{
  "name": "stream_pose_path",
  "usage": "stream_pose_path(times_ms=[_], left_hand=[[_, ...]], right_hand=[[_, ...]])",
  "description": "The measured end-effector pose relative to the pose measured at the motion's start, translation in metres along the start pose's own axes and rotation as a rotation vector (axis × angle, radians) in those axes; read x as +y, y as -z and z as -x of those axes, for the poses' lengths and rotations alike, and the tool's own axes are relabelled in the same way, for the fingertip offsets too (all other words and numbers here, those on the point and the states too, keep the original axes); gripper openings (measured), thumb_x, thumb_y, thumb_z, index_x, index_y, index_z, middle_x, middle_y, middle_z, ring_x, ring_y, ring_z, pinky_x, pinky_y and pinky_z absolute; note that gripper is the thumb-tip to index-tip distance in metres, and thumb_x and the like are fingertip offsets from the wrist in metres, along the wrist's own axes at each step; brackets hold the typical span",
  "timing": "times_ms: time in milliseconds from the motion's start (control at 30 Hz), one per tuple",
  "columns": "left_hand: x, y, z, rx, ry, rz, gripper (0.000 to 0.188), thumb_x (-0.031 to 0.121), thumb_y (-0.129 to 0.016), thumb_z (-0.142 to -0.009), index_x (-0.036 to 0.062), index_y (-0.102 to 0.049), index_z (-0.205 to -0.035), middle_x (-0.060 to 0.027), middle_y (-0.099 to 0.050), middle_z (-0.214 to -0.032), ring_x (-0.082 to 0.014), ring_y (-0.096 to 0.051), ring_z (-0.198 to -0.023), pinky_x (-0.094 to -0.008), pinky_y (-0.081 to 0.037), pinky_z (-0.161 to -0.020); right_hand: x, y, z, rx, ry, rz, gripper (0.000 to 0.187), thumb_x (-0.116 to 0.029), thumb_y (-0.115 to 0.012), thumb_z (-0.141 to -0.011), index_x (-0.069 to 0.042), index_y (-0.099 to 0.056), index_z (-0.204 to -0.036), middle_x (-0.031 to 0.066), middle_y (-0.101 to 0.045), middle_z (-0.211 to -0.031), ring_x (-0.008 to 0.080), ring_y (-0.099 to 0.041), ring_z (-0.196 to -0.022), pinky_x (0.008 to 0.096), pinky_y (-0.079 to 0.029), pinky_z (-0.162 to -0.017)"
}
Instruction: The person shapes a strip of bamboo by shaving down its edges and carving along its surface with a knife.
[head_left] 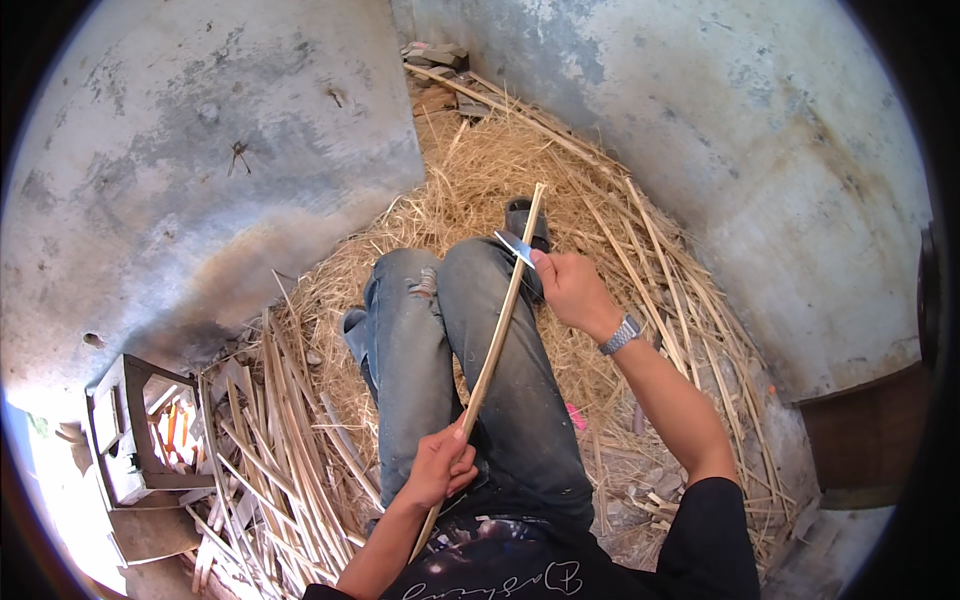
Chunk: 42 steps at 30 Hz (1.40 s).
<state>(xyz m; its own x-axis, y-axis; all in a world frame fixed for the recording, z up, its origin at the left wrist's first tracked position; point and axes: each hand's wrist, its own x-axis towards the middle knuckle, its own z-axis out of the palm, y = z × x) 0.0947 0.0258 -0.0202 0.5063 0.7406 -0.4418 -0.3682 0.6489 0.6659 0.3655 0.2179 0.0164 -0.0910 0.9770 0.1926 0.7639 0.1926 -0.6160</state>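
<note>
A long, pale bamboo strip (492, 350) slants across my lap, from near my waist up past my right knee. My left hand (441, 465) is closed around its lower part. In my right hand (575, 290) is a knife (516, 247), its handle hidden by my fingers. The shiny blade lies across the upper part of the strip and appears to touch it, pointing to the left. A metal watch circles my right wrist.
Pale shavings (480, 165) cover the floor around my legs. Bundles of split strips (290, 450) lie at my left, and more strips (650, 260) run along the right wall. A wooden frame box (125, 440) stands at the far left. Grey walls (730, 130) rise on both sides.
</note>
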Motion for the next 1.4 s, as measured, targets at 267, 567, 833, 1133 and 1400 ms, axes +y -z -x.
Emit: stream_pose_path(times_ms=[267, 567, 833, 1133, 1400], left_hand=[[0.008, -0.007, -0.009, -0.042, 0.030, 0.040, 0.049, 0.034, -0.042, -0.112, 0.0152, -0.039, -0.158, 0.0034, -0.031, -0.058, -0.0067, -0.028, -0.041, -0.0220, -0.026, -0.037], [0.018, -0.006, -0.032, -0.073, 0.007, 0.081, 0.043, 0.036, -0.042, -0.112, 0.0154, -0.047, -0.149, 0.0035, -0.032, -0.058, -0.0067, -0.030, -0.040, -0.0218, -0.025, -0.035], [0.013, -0.007, -0.030, -0.115, 0.040, 0.219, 0.054, 0.041, -0.047, -0.109, 0.0152, -0.039, -0.156, 0.0034, -0.033, -0.061, -0.0068, -0.029, -0.040, -0.0215, -0.028, -0.036], [0.004, 0.000, -0.032, -0.146, 0.008, 0.241, 0.054, 0.039, -0.046, -0.110, 0.0167, -0.036, -0.159, 0.0025, -0.033, -0.061, -0.0077, -0.030, -0.040, -0.0215, -0.029, -0.037], [-0.002, -0.018, -0.033, 0.024, -0.210, -0.207, 0.050, 0.019, -0.053, -0.110, 0.0083, -0.041, -0.157, 0.0054, -0.043, -0.068, -0.0035, -0.034, -0.049, -0.0218, -0.028, -0.045]], right_hand=[[0.012, 0.002, 0.028, -0.124, -0.140, -0.175, 0.059, -0.041, -0.046, -0.108, 0.006, -0.060, -0.075, 0.0265, -0.054, -0.062, 0.0411, -0.053, -0.054, 0.0486, -0.042, -0.057], [-0.040, -0.004, 0.068, -0.259, -0.025, -0.243, 0.052, -0.034, -0.048, -0.109, 0.005, -0.062, -0.078, 0.0272, -0.053, -0.064, 0.0421, -0.052, -0.058, 0.0479, -0.042, -0.056], [-0.048, -0.001, 0.092, -0.430, -0.066, -0.259, 0.054, -0.037, -0.049, -0.108, 0.006, -0.064, -0.079, 0.0296, -0.057, -0.068, 0.0477, -0.058, -0.063, 0.0510, -0.045, -0.060], [-0.015, -0.001, 0.089, -1.017, -0.521, -1.074, 0.052, -0.043, -0.050, -0.108, -0.013, -0.043, -0.067, -0.0077, -0.034, -0.056, 0.0053, -0.030, -0.046, 0.0223, -0.022, -0.043], [-0.050, 0.021, 0.091, -0.312, -0.130, -0.591, 0.031, -0.031, -0.077, -0.091, -0.002, -0.070, -0.083, -0.0022, -0.058, -0.062, 0.0086, -0.050, -0.051, 0.0271, -0.039, -0.048]])
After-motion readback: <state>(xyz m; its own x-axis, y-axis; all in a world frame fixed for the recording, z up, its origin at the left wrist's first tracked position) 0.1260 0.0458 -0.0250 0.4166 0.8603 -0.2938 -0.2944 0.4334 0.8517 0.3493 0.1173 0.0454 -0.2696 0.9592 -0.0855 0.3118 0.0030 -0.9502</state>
